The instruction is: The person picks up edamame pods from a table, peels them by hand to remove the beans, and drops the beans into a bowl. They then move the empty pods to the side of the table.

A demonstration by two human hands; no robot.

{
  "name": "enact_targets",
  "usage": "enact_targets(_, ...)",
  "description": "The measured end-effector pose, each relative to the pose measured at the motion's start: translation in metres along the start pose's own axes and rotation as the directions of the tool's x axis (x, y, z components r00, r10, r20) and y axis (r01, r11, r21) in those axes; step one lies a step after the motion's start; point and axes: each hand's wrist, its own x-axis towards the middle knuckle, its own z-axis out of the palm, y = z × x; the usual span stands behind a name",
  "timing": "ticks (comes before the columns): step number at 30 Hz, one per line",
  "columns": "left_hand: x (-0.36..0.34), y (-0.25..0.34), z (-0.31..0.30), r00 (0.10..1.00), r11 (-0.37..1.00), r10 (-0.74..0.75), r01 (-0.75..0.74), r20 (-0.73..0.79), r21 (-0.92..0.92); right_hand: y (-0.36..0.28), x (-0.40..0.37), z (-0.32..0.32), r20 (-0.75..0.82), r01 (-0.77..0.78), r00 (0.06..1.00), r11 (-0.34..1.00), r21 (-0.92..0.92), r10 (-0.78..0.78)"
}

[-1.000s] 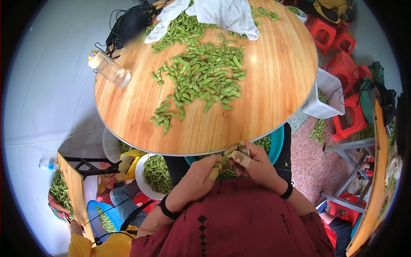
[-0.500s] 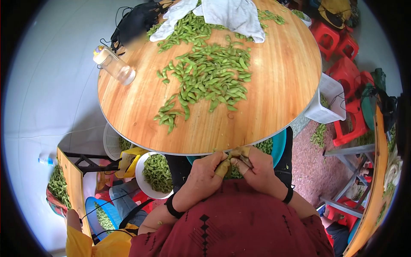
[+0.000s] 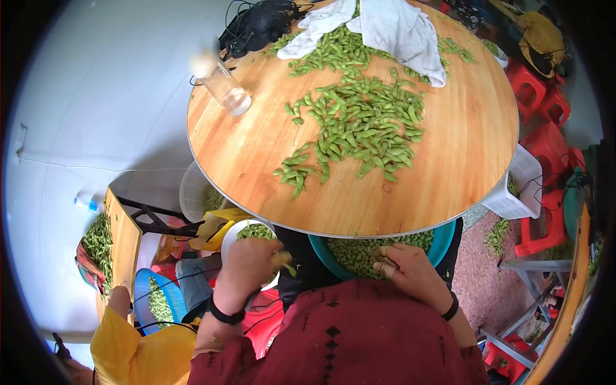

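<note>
My left hand (image 3: 249, 268) is in front of the white bowl (image 3: 227, 244) and covers part of it. Its fingers, with yellowish coverings on the tips, pinch a green soybean pod (image 3: 290, 270), slightly blurred. Green pods show in that bowl. My right hand (image 3: 414, 273) hangs over the front of the teal basin (image 3: 448, 240), fingers curled together; whatever they hold is hidden. Loose green soybeans (image 3: 350, 255) fill the basin below the table edge. A heap of whole soybean pods (image 3: 366, 122) lies on the round wooden table (image 3: 256, 173).
A white cloth (image 3: 401, 35) covers more pods. A clear bottle (image 3: 228, 93) and a black bag (image 3: 263, 25) are at the table's left side. Red stools (image 3: 545, 151) and a white crate (image 3: 516, 192) stand right. A person in a yellow sleeve (image 3: 141, 340) sits at my left.
My hands were together over the basin and are now apart. The left has moved left toward the white bowl with a pod; the right has shifted slightly right. The view has turned left.
</note>
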Motion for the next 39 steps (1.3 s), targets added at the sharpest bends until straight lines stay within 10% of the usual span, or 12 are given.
enact_targets(2,0.006,-0.012,-0.013,0.912,0.996,0.038,-0.002,-0.408,0.089,0.008,-0.002,0.001,0.073,-0.135,0.986,0.975,-0.176,0.15)
enact_targets(6,0.075,-0.024,-0.014,0.659,0.963,0.244,-0.252,-0.712,0.096,-0.004,0.002,0.006,0.076,-0.168,0.981,0.981,-0.094,0.176)
enact_targets(17,0.103,-0.021,-0.022,0.726,0.914,0.111,-0.342,-0.678,-0.216,-0.026,0.009,0.0,0.012,-0.101,0.995,0.983,0.154,0.1)
enact_targets(19,0.085,0.001,-0.021,0.829,0.628,-0.052,-0.406,-0.557,-0.664,-0.036,0.016,-0.001,0.05,-0.113,0.993,0.963,0.245,0.104)
enact_targets(23,0.066,0.044,0.011,0.882,0.156,0.033,-0.469,-0.47,-0.869,-0.045,0.024,0.005,0.138,-0.254,0.966,0.715,0.652,0.217)
enact_targets(39,0.063,0.086,0.04,0.854,0.269,0.08,-0.515,-0.514,-0.814,-0.032,0.017,0.011,-0.135,-0.017,0.988,0.909,0.416,0.081)
